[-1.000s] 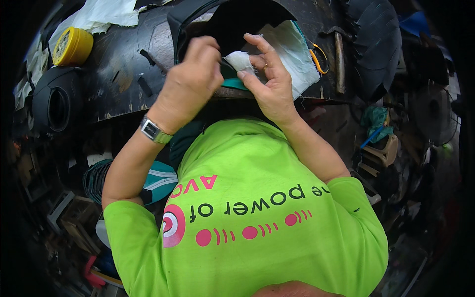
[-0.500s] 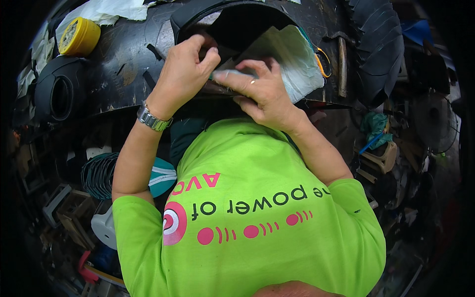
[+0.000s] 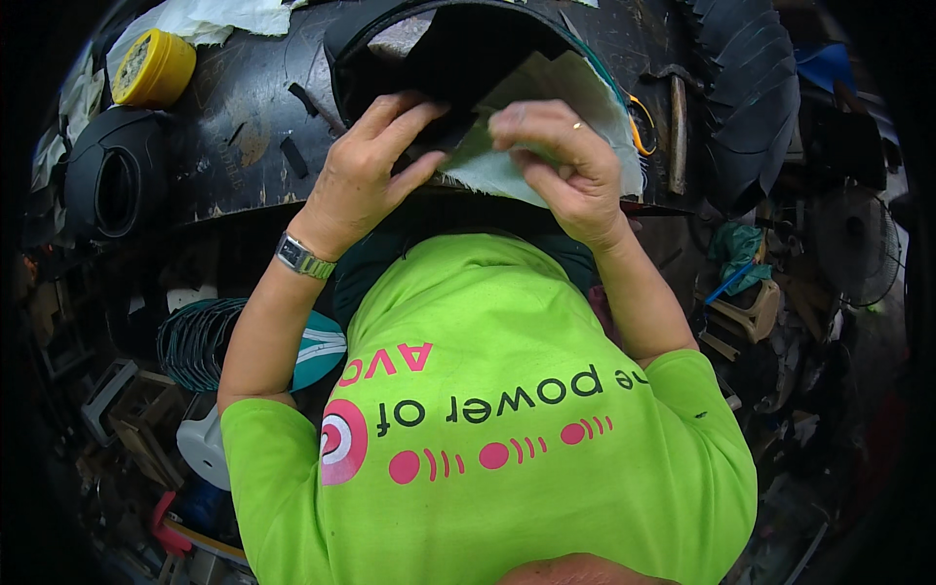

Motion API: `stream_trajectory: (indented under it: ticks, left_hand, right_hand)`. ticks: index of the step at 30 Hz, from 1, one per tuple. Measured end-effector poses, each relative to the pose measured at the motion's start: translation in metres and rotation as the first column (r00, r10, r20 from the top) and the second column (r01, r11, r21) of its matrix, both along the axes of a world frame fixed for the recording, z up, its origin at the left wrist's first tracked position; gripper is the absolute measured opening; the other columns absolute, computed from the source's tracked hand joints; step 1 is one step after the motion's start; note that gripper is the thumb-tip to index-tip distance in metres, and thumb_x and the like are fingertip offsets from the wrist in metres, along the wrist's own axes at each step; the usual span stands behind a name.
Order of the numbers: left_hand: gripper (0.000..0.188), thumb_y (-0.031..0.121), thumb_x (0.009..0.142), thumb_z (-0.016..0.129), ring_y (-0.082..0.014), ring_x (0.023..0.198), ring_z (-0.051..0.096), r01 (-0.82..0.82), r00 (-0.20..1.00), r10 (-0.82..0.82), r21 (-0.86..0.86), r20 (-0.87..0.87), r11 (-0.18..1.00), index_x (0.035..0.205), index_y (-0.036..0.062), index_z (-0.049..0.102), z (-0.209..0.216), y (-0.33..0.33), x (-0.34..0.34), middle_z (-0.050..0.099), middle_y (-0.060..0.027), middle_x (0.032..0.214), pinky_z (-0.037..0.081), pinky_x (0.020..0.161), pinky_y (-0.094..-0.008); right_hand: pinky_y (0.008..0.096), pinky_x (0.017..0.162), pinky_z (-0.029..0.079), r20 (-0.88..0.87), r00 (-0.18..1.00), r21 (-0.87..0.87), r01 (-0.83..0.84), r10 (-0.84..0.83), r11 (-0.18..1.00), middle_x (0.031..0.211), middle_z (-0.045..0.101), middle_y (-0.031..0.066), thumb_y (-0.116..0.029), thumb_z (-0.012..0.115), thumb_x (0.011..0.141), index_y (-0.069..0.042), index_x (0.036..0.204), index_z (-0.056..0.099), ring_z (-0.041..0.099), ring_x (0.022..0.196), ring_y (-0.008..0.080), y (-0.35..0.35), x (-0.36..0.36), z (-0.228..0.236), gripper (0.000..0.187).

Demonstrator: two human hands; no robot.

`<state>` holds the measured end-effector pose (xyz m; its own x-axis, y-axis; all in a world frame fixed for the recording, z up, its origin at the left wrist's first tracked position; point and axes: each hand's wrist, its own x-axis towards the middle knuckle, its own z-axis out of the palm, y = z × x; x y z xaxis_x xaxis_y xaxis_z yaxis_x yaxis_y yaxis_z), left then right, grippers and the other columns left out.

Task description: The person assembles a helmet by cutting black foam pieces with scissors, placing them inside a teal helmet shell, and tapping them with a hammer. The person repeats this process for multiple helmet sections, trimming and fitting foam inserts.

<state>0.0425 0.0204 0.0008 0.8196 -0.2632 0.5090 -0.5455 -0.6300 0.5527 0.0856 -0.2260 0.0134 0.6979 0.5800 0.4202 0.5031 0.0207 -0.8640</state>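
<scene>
Right now both hands work at the near edge of a dark, scuffed tabletop (image 3: pixel 244 146), close against the person's chest. The left hand (image 3: pixel 366 171) has its fingers spread and laid flat on a black curved piece of rubber or leather-like material (image 3: pixel 458 54), apparently pinning it so it cannot slide. The right hand (image 3: pixel 565 166), a ring on one finger, has its fingers curled together and pinches the edge of a pale greenish-white sheet of thin fabric or paper (image 3: pixel 556 107); that sheet lies partly on the black piece and overhangs the tabletop edge toward the person. Held this way, one hand seems to steady while the other handles the sheet's edge, though exactly what the fingertips do there is too small to tell.

A metal wristwatch (image 3: pixel 302 256) sits on the left wrist. Farther off on the left of the tabletop stands a round yellow tin (image 3: pixel 154 66), with crumpled white cloth (image 3: pixel 224 18) just behind it. To the right lie a hammer with a wooden handle (image 3: pixel 677 132) and a black ribbed tyre section (image 3: pixel 746 97), well clear of the hands.
</scene>
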Motion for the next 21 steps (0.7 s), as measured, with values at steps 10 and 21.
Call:
stream_trajectory:
  ticks: [10,21]
  left_hand:
    - [0.026,0.001,0.081,0.075,-0.0346,0.096,0.069,-0.149,0.988,0.149,-0.005,0.037,0.989,0.106,0.0018,0.069,-0.005,-0.008,0.004,0.064,-0.0150,0.112,0.058,0.084,-0.0401]
    - [0.035,0.001,0.074,0.079,-0.0354,0.106,0.066,-0.093,0.996,0.092,0.046,0.016,0.995,0.107,0.0042,0.067,-0.005,-0.004,0.004,0.065,-0.0135,0.113,0.057,0.089,-0.0408]
  right_hand:
    - [0.0491,0.064,0.056,0.480,0.838,-0.344,0.452,-0.259,0.823,0.085,0.064,0.0178,-0.010,0.073,0.079,-0.019,0.150,0.045,0.068,0.071,0.0394,0.041,0.014,-0.004,0.077]
    - [0.0374,0.065,0.056,0.406,0.883,-0.438,0.412,-0.234,0.799,0.094,0.068,0.0111,-0.006,0.076,0.077,-0.022,0.156,0.041,0.062,0.065,0.0233,0.038,0.013,-0.001,0.088]
